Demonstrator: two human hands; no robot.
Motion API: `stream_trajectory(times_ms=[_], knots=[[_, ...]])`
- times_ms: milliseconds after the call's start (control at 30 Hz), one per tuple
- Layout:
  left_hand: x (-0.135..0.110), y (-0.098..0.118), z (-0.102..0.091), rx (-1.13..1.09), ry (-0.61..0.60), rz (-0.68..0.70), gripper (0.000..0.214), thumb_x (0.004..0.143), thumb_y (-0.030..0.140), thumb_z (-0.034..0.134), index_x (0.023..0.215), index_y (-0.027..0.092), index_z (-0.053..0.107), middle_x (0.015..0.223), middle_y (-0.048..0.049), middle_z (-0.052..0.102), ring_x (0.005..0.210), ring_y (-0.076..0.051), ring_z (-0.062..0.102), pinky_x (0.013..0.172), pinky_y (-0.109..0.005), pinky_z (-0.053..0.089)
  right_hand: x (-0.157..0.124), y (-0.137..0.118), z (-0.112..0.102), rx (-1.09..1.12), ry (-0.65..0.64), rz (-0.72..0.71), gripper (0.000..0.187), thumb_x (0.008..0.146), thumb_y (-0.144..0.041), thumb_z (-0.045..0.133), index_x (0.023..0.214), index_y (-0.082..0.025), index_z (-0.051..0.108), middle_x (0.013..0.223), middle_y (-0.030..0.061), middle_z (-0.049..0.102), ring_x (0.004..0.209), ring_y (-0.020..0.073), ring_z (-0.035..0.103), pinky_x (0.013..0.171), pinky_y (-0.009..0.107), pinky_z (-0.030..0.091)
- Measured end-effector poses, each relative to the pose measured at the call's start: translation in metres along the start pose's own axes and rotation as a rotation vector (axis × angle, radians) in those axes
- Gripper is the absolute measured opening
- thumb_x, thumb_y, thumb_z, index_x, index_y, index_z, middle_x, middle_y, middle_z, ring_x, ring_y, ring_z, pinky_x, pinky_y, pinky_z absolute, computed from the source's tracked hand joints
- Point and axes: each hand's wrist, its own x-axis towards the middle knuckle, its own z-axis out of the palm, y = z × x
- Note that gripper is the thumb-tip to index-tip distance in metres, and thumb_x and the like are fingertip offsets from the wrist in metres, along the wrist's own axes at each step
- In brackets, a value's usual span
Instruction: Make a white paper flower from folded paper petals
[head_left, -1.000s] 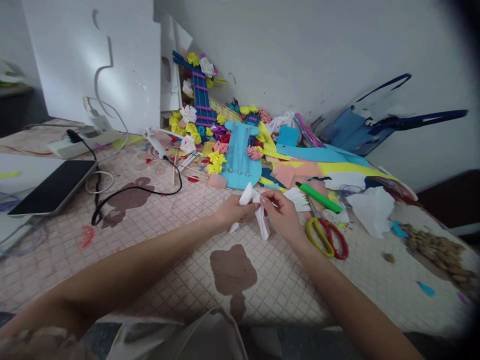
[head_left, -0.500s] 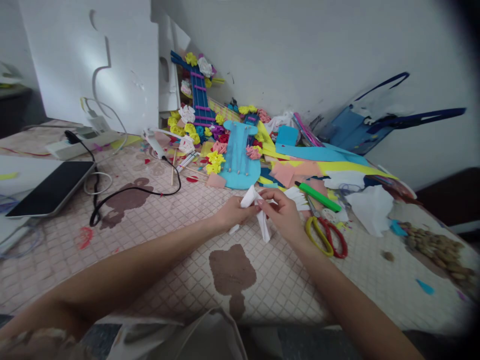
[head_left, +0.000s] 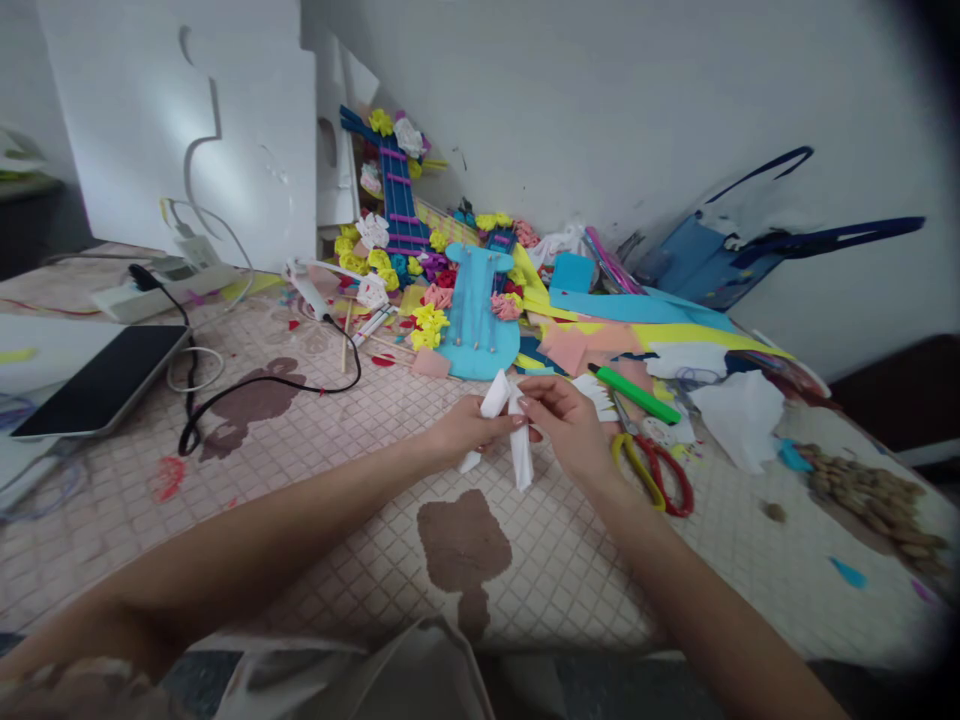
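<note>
A folded strip of white crepe-like paper (head_left: pixel 522 455) is held between my two hands above the patterned tablecloth, one end hanging down. My left hand (head_left: pixel 466 430) pinches its upper fold between thumb and fingers. From the other side, my right hand (head_left: pixel 564 415) grips the strip with thumb and fingertips, the fingers curled. Just beyond the hands lies a light blue guitar-shaped cutout (head_left: pixel 480 358) with paper flowers around it. Scissors (head_left: pixel 651 478) with yellow and red handles rest beside my right wrist, near a green box cutter (head_left: pixel 637 395).
At the back stands a dark blue paper guitar neck (head_left: pixel 399 190) among paper flowers. A tablet-like black device (head_left: pixel 105 378) and a black cable (head_left: pixel 277 380) lie left. Peanuts (head_left: pixel 874 495), white paper (head_left: pixel 739 415) and a blue bag (head_left: pixel 712 255) are at right. The tablecloth has torn brown patches (head_left: pixel 465 545).
The hanging end of the white strip has swung slightly left and hangs straighter. My right fingers have shifted a little on the paper. My left hand has hardly moved.
</note>
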Motion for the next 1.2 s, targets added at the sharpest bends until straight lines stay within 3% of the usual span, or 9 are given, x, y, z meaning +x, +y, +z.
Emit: stream_trajectory(times_ms=[200, 300, 400, 633, 767, 867, 967, 1067, 1200], knots=[[0.004, -0.002, 0.000, -0.132, 0.105, -0.059, 0.023, 0.069, 0.026, 0.072, 0.068, 0.013, 0.054, 0.047, 0.0064, 0.043, 0.037, -0.002, 0.028, 0.036, -0.018, 0.016, 0.001, -0.001, 0.003, 0.027, 0.003, -0.007, 0.028, 0.080, -0.039, 0.061, 0.103, -0.024, 0.055, 0.080, -0.0005, 0.062, 0.066, 0.0117, 0.057, 0.051, 0.022, 0.046], [0.009, -0.002, -0.003, -0.233, 0.225, -0.048, 0.020, 0.070, 0.020, 0.071, 0.066, 0.013, 0.053, 0.045, 0.0081, 0.038, 0.036, -0.001, 0.026, 0.036, -0.017, 0.014, 0.000, 0.001, 0.004, -0.071, -0.044, 0.020, 0.029, 0.082, -0.042, 0.058, 0.102, -0.022, 0.056, 0.082, 0.0013, 0.064, 0.070, 0.0132, 0.060, 0.064, 0.027, 0.050], [0.010, 0.001, -0.004, -0.300, 0.268, -0.017, 0.017, 0.071, 0.015, 0.069, 0.066, 0.011, 0.054, 0.050, 0.0059, 0.042, 0.037, 0.000, 0.028, 0.036, -0.016, 0.015, -0.001, 0.005, 0.006, -0.198, -0.092, 0.038, 0.036, 0.076, -0.037, 0.064, 0.106, -0.020, 0.057, 0.082, 0.0026, 0.066, 0.072, 0.0160, 0.062, 0.066, 0.029, 0.049], [0.009, 0.006, -0.003, -0.362, 0.357, 0.023, 0.020, 0.073, 0.013, 0.068, 0.063, 0.011, 0.051, 0.045, 0.0085, 0.035, 0.036, 0.000, 0.025, 0.036, -0.015, 0.015, 0.001, 0.010, 0.002, -0.242, -0.148, 0.081, 0.022, 0.077, -0.035, 0.060, 0.090, -0.017, 0.062, 0.077, 0.0039, 0.070, 0.071, 0.0186, 0.064, 0.067, 0.031, 0.048], [0.010, 0.005, -0.003, -0.392, 0.332, 0.045, 0.023, 0.072, 0.016, 0.070, 0.062, 0.012, 0.050, 0.051, 0.0042, 0.047, 0.037, 0.000, 0.025, 0.035, -0.015, 0.015, 0.002, 0.010, 0.003, -0.235, -0.153, 0.052, 0.020, 0.077, -0.038, 0.061, 0.077, -0.018, 0.062, 0.075, 0.0032, 0.068, 0.067, 0.0167, 0.062, 0.063, 0.029, 0.046], [0.010, 0.005, -0.003, -0.400, 0.295, 0.035, 0.022, 0.074, 0.020, 0.069, 0.064, 0.010, 0.052, 0.051, 0.0044, 0.045, 0.037, 0.001, 0.025, 0.035, -0.014, 0.015, 0.001, 0.007, 0.004, -0.246, -0.130, 0.066, 0.024, 0.078, -0.041, 0.061, 0.072, -0.018, 0.061, 0.066, 0.0015, 0.066, 0.058, 0.0146, 0.057, 0.055, 0.027, 0.043], [0.010, 0.006, -0.001, -0.460, 0.294, 0.010, 0.023, 0.077, 0.026, 0.068, 0.068, 0.011, 0.053, 0.058, 0.0030, 0.050, 0.037, 0.001, 0.027, 0.034, -0.013, 0.016, 0.000, 0.002, 0.005, -0.139, -0.057, 0.103, 0.024, 0.078, -0.043, 0.063, 0.073, -0.019, 0.061, 0.062, 0.0002, 0.065, 0.053, 0.0128, 0.055, 0.051, 0.025, 0.043], [0.010, 0.005, 0.001, -0.481, 0.295, -0.018, 0.022, 0.081, 0.028, 0.065, 0.073, 0.011, 0.055, 0.063, 0.0003, 0.055, 0.039, -0.001, 0.037, 0.035, -0.013, 0.023, -0.003, -0.005, 0.009, 0.125, -0.063, 0.189, 0.023, 0.076, -0.042, 0.066, 0.079, -0.020, 0.062, 0.064, -0.0008, 0.066, 0.054, 0.0115, 0.057, 0.054, 0.024, 0.047], [0.008, 0.001, 0.007, -0.452, 0.230, -0.081, 0.022, 0.088, 0.030, 0.054, 0.074, 0.013, 0.055, 0.043, 0.0047, 0.043, 0.034, -0.008, 0.040, 0.035, -0.018, 0.033, -0.008, -0.009, 0.020, 0.305, -0.166, 0.308, 0.029, 0.072, -0.041, 0.070, 0.088, -0.020, 0.059, 0.066, -0.0007, 0.068, 0.051, 0.0099, 0.057, 0.052, 0.023, 0.048]])
